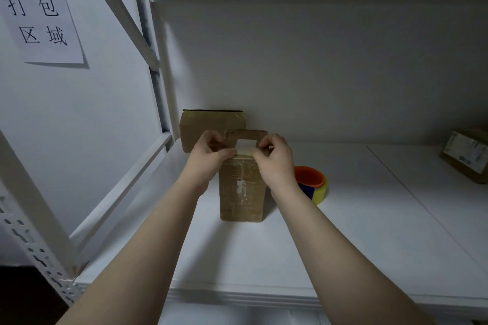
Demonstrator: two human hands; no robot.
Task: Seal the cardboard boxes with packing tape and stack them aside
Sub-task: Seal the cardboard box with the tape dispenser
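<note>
Box (pixel 241 187), 1, upright on the shelf (pixel 264 245), flap (pixel 233 136) raised. Left hand (pixel 208 155) and right hand (pixel 276 158) each pinch 1 end of a tape strip (pixel 245 146) at its top. Advised: keep strip taut, close flap, press evenly.

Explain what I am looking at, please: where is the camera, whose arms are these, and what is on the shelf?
There is no machine here: a person wears one wide-angle camera on the head, so this single picture looks forward and down along their bare arms. The left hand and right hand each pinch an end of a pale strip of tape at the top flap of a small cardboard box that stands upright on the white shelf. Right of it, partly behind the right wrist, lies a tape roll with an orange core. A second box stands behind against the wall, and a labelled box lies at the far right.
</note>
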